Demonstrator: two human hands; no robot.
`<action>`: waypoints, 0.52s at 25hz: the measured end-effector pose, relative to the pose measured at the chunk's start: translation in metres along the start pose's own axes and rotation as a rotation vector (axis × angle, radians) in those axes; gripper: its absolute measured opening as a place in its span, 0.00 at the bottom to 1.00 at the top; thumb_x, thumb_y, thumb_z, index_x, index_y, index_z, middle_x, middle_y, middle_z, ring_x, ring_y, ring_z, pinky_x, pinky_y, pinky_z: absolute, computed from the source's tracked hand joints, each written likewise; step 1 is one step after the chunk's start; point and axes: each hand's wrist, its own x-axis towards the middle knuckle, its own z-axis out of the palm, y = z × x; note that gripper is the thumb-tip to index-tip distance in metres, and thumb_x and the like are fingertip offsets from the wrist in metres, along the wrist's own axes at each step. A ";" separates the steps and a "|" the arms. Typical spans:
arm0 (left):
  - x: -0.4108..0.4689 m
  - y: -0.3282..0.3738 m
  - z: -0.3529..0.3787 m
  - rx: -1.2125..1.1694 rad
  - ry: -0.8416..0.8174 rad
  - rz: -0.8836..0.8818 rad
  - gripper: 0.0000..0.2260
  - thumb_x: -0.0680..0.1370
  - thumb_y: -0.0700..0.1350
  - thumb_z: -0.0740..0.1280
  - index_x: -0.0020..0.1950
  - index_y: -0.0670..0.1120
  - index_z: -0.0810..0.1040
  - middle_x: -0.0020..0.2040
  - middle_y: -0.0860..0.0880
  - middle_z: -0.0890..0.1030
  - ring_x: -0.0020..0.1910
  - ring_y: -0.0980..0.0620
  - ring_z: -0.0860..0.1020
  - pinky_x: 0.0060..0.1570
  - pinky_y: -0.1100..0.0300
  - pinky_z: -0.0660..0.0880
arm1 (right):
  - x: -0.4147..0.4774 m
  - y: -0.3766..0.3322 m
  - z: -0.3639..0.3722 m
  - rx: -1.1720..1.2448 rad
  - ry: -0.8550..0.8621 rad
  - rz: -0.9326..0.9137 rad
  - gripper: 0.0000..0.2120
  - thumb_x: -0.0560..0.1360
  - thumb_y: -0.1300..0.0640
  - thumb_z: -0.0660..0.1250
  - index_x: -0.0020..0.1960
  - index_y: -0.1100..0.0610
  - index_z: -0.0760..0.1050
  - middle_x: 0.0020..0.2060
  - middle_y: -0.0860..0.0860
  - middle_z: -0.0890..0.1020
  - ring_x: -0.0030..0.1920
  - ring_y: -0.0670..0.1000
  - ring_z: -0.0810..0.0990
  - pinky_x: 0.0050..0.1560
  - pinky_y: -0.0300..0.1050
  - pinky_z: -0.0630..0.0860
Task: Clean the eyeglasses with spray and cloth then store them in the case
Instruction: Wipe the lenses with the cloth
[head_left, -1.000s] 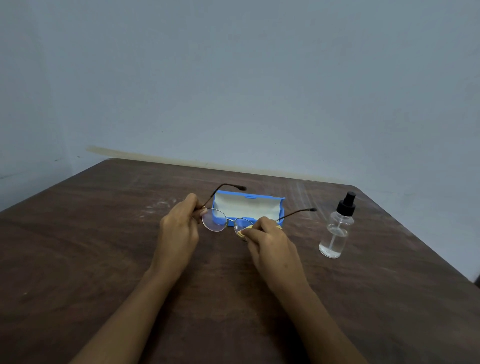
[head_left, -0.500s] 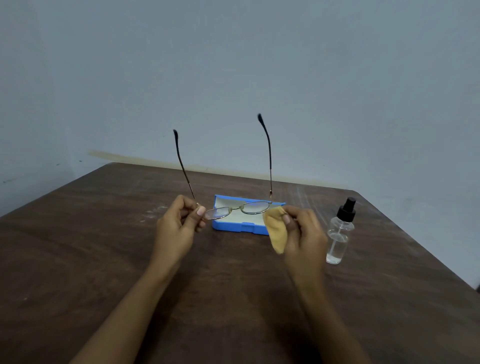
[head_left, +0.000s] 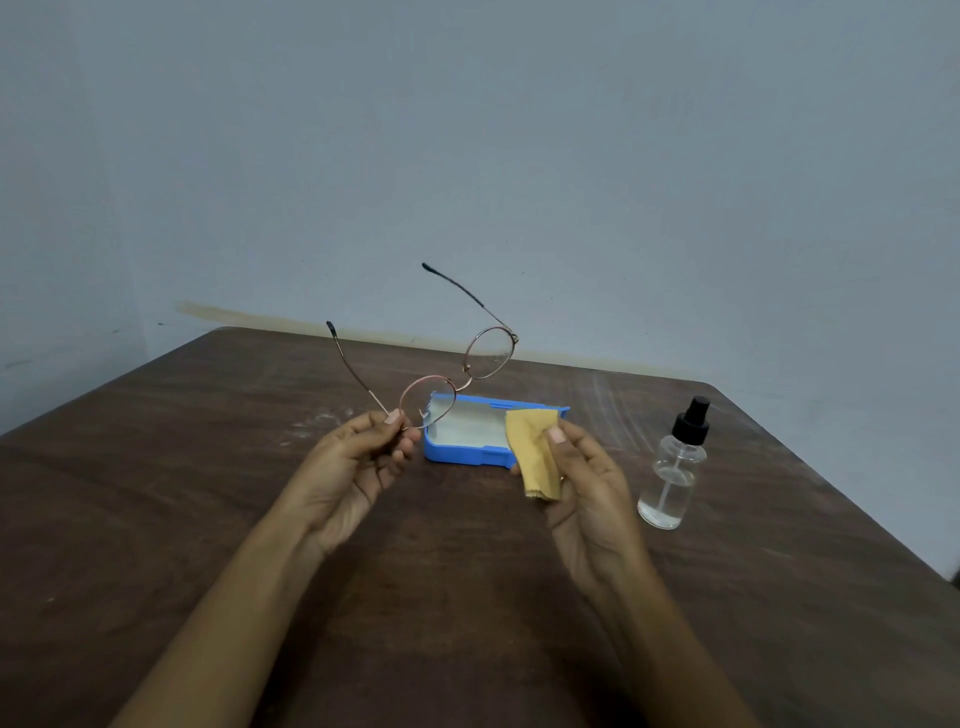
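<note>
- The eyeglasses (head_left: 485, 353), thin metal round-rimmed ones, are held up in the air at the centre of the frame. They are tilted, with one lens low and left, the other higher and to the right. Both temples are unfolded and point toward the upper left.
- The left hand (head_left: 358, 457) pinches them between thumb and fingertips at the outer edge of the lower lens, near the hinge. Nothing else supports them.
- The right hand (head_left: 587, 483), palm up at centre right, pinches a yellow cleaning cloth (head_left: 535, 452) under its thumb. The cloth hangs over the fingers and is clear of the glasses.
- The blue case (head_left: 457, 454) lies open on the brown table (head_left: 208, 519), just behind both hands. Its pale lining is bare.
- A clear spray bottle (head_left: 670, 483) with a black pump stands upright at the right, untouched.
- This looks like a check of the lenses within the wiping step, with storing not yet begun.
- The next move calls either for bringing the cloth back around a lens, or, if the lenses are clean, for folding both temples before lowering the frame into the case. The one-point hold on a thin rim calls for a light touch.
</note>
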 end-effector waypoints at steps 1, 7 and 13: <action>0.000 0.000 -0.001 0.001 -0.007 -0.007 0.08 0.76 0.37 0.59 0.38 0.41 0.74 0.27 0.49 0.81 0.25 0.60 0.77 0.25 0.73 0.74 | 0.000 0.002 -0.001 -0.008 -0.021 0.024 0.12 0.68 0.61 0.67 0.51 0.59 0.76 0.44 0.54 0.82 0.34 0.46 0.81 0.28 0.36 0.77; -0.002 -0.001 0.000 -0.035 -0.048 -0.075 0.06 0.69 0.38 0.64 0.33 0.41 0.78 0.28 0.46 0.81 0.24 0.58 0.77 0.24 0.71 0.75 | 0.002 0.013 -0.005 -0.317 -0.003 -0.079 0.11 0.69 0.61 0.68 0.52 0.58 0.77 0.41 0.49 0.82 0.41 0.43 0.80 0.39 0.35 0.77; -0.004 -0.001 0.006 -0.045 -0.075 -0.107 0.08 0.76 0.36 0.59 0.38 0.40 0.73 0.28 0.47 0.80 0.24 0.59 0.77 0.25 0.72 0.75 | -0.005 0.017 0.013 -0.598 -0.171 -0.377 0.10 0.74 0.65 0.65 0.45 0.50 0.77 0.42 0.49 0.80 0.43 0.43 0.78 0.44 0.35 0.73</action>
